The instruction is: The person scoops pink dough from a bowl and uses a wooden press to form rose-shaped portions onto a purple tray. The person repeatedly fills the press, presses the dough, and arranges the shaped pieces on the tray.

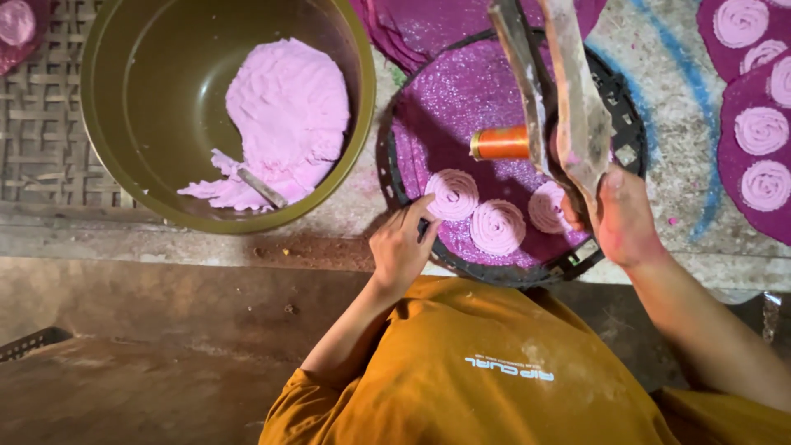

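A round black tray (387, 177) carries a glittery purple sheet (461, 99) with three pink dough spirals (497, 227) along its near side. My left hand (402, 247) rests on the tray's near-left rim, fingers touching the edge beside the leftmost spiral (452, 194). My right hand (620, 218) grips the two long wooden handles of a press (568, 91) with an orange cylinder (499, 142), held over the sheet above the rightmost spiral (547, 208).
A large olive-green bowl (107, 148) at left holds a mound of pink dough (284, 115) and a small stick (262, 188). More purple sheets with pink spirals (758, 132) lie at right. A woven mat (41, 124) is at far left. My orange shirt (486, 371) fills the bottom.
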